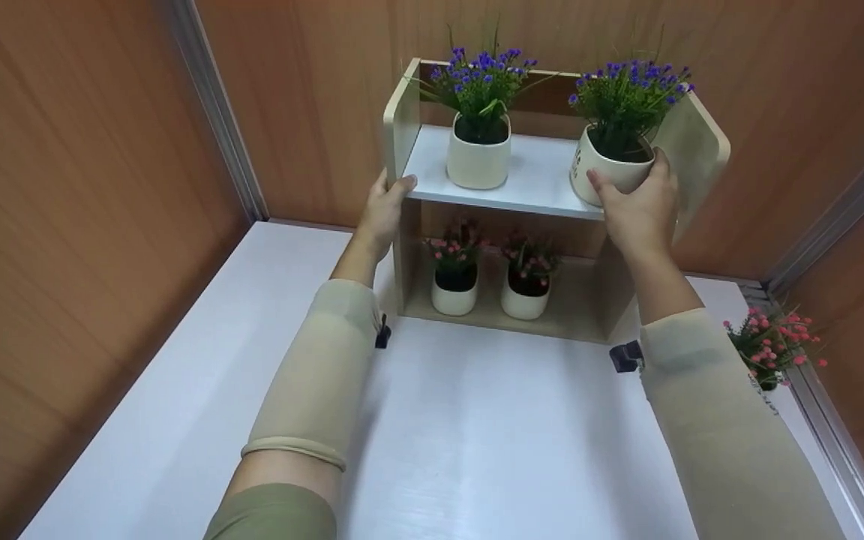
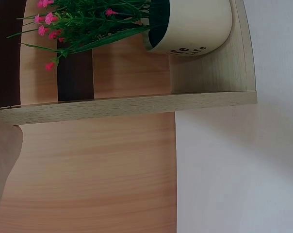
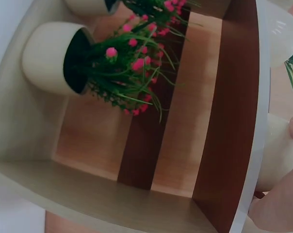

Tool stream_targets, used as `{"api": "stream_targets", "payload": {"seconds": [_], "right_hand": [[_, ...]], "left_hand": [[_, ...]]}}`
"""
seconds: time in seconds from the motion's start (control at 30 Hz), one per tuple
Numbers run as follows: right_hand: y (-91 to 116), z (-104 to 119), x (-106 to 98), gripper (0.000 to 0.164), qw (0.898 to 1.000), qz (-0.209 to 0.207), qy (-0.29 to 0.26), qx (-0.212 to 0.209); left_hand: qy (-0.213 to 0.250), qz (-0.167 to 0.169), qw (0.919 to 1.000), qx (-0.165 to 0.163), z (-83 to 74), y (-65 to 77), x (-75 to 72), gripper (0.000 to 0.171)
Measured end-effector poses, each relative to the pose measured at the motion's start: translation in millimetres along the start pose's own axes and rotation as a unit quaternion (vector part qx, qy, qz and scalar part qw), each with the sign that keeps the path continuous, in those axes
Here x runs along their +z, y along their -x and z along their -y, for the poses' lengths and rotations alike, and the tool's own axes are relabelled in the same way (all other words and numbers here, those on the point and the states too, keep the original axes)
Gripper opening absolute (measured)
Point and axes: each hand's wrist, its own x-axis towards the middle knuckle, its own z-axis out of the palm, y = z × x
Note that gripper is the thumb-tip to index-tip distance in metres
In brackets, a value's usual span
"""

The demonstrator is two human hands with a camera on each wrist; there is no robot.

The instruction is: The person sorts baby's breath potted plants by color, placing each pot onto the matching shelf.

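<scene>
A small wooden shelf unit (image 1: 503, 206) with a white upper board stands against the back wall. My left hand (image 1: 385, 210) grips its left side panel at the height of the upper board, thumb at the front edge. On the board's right end, my right hand (image 1: 640, 206) holds a white pot (image 1: 603, 169) of purple flowers, thumb in front and fingers round its right side. The pot tilts slightly. Another white pot (image 1: 478, 161) of purple flowers stands on the board's left half. In the right wrist view, part of the right hand (image 3: 277, 199) shows beside the held pot.
On the lower level stand two white pots with pink flowers, a left one (image 1: 454, 298) and a right one (image 1: 526, 301). Another pink-flowered plant (image 1: 773, 345) is at the table's right edge, partly behind the right sleeve. Wood-grain panels enclose the white table (image 1: 432, 420).
</scene>
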Motion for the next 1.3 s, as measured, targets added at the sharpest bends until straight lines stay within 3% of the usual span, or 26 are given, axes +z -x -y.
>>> {"api": "stream_targets", "payload": {"seconds": [0.5, 0.7, 0.93, 1.07, 1.3], "right_hand": [[0, -2, 7, 0.122, 1.0, -0.002, 0.002, 0.008], [12, -9, 1, 0.114, 0.999, -0.018, -0.032, -0.009], [37, -18, -20, 0.093, 0.989, -0.056, -0.108, -0.083], [52, -33, -35, 0.085, 0.982, -0.078, -0.109, -0.135], [78, -72, -62, 0.082, 0.978, -0.099, -0.103, -0.15]], "left_hand": [[-0.005, -0.009, 0.9999, -0.006, -1.3, -0.4, 0.8, 0.086], [-0.002, -0.008, 1.0, 0.004, 0.1, -1.9, 0.9, 0.082], [0.011, -0.006, 0.9995, 0.029, 1.6, -2.7, -0.5, 0.072], [0.001, -0.007, 1.0, 0.006, 0.4, -0.4, -1.6, 0.081], [-0.002, -0.007, 1.0, -0.003, 1.1, -1.5, -0.4, 0.084]]}}
